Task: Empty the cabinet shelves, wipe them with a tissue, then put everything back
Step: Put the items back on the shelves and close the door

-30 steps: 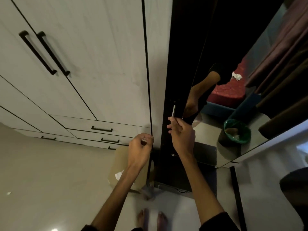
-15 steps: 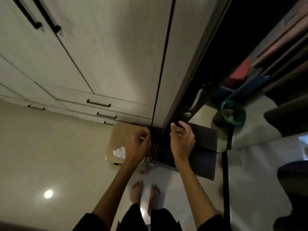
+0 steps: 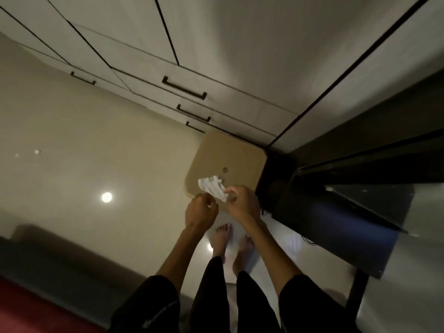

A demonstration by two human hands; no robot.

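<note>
Stage: you're standing at the cabinet (image 3: 240, 44) w/ a tissue in hand, so I'd judge you're at the wiping part or just around it. Can't tell which side of it.
Done so far: not shown. No shelf interior visible, so can't say if shelves are emptied or wiped.
Left to do: prob. wiping and/or putting things back; only a guess from the tissue being out.
Right hand (image 3: 242, 204): fingers curled, pinching the white crumpled tissue (image 3: 212, 187) at its near edge; the rest of it sticks out up and to the left of your fingers.
Left hand (image 3: 200, 210): curled into a loose fist just left of the right hand, close but apart. A small pale bit shows at the fingertips; too small to tell if it's tissue or anything held.
Tissue position: above the tan stool (image 3: 228, 159), which sits just beyond both hands, against the drawer fronts.
Dark open door (image 3: 360, 179): to the right of your right hand, well apart.
Below hands: your bare feet on the glossy floor (image 3: 72, 152).
</note>
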